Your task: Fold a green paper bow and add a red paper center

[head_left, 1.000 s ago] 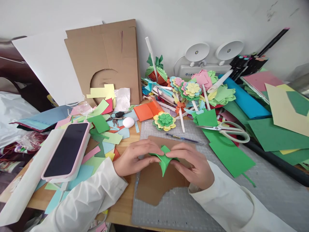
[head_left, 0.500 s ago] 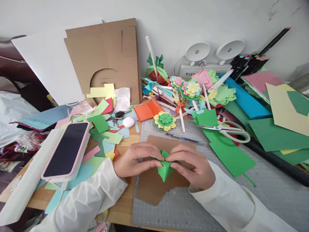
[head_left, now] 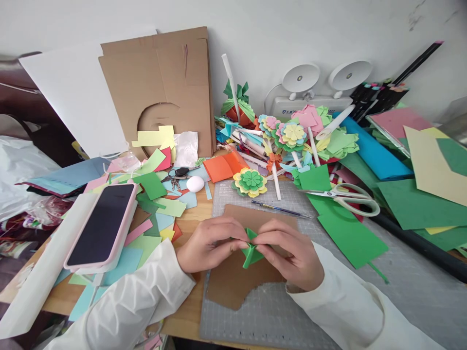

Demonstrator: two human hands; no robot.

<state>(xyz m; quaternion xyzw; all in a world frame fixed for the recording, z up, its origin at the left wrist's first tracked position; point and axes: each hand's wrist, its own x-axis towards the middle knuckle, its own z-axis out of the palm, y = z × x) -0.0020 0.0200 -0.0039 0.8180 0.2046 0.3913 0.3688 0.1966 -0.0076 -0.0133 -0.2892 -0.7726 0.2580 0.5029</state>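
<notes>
Both hands pinch a small folded green paper piece over a brown cardboard piece that lies on a grey cutting mat. My left hand grips the paper's left side with curled fingers. On the right side, my right hand presses thumb and fingers together on it. The paper's pointed lower end sticks out below the fingers; its upper part is partly hidden by them.
A phone in a pink case lies left on paper scraps. Scissors and green paper sheets sit right. A pen, paper flowers, keys and a white egg-shaped object lie behind. Cardboard leans on the wall.
The hands have drawn closer together and squeezed the green paper into a narrower folded shape. The view has shifted slightly; nothing else on the desk moved.
</notes>
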